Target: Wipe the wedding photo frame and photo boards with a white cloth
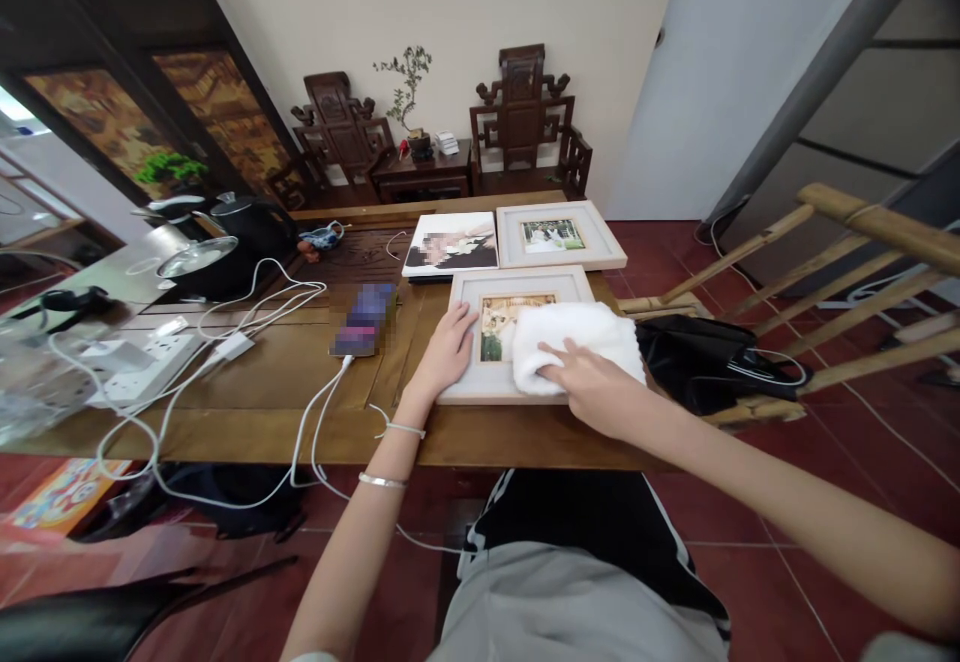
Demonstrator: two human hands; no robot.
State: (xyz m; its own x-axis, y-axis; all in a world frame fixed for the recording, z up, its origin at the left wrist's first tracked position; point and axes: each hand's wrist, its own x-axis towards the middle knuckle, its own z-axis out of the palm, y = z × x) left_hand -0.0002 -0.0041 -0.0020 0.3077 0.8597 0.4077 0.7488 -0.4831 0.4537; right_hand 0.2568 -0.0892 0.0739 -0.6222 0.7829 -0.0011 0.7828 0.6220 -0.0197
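A light wooden picture frame (466, 382) with a pale mat and a small photo lies face up near the table's front edge. My left hand (448, 347) rests on its left border, fingers laid over the rim. Bunched in my right hand (589, 382) is a white fluffy cloth (577, 327), pressed onto the frame's right half and hiding part of the photo. Behind it, a second framed photo (555, 235) lies at the right, beside a white-edged photo print or album (454, 242).
A phone (363, 320) on a charging cable lies left on the wooden table (480, 437). Further left are a power strip (154, 372), tangled white cables, a lidded pan (199, 267) and a black kettle (251, 227). At right, a bamboo chair (885, 227) holds a black bag (690, 357).
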